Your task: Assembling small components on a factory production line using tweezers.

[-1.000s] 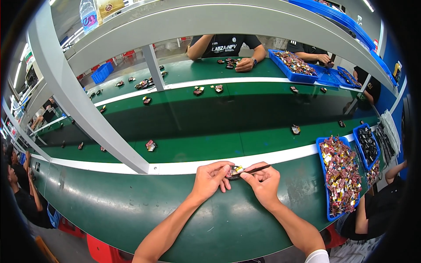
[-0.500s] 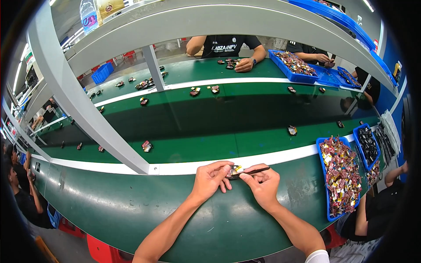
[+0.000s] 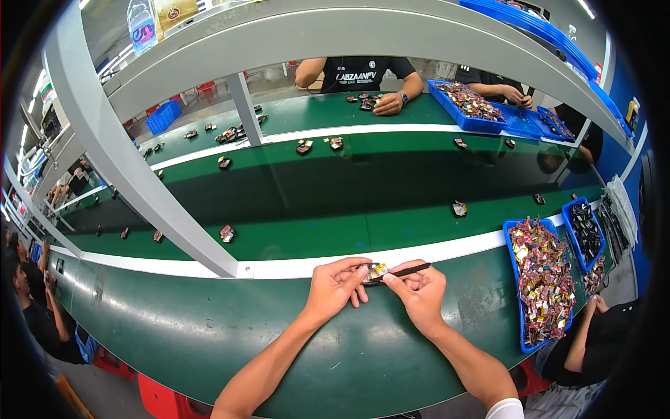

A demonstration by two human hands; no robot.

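Over the near edge of the green bench, my two hands meet around one small part. My left hand (image 3: 331, 288) is closed on a small black-cased electronic part (image 3: 374, 273) with yellow and silver pieces on it. Held in my right hand (image 3: 421, 294) is a slim black stick-like tool (image 3: 417, 269), its outer end pointing right and slightly up. The right thumb lies against the part's right side, and the tool's inner end is beside the part. My fingers hide much of the part and the tool's exact kind.
A blue tray (image 3: 523, 328) heaped with small wired components stands at right, beside a smaller blue tray (image 3: 569, 209) of black pieces. Small assemblies (image 3: 227, 233) lie on the green conveyor (image 3: 391, 230). A grey post (image 3: 139, 160) rises at left. Co-workers sit opposite and at both sides.
The assemblies on the conveyor have shifted slightly left. The part in my hands has turned a little, showing more yellow. At right, a co-worker's arm has moved lower.
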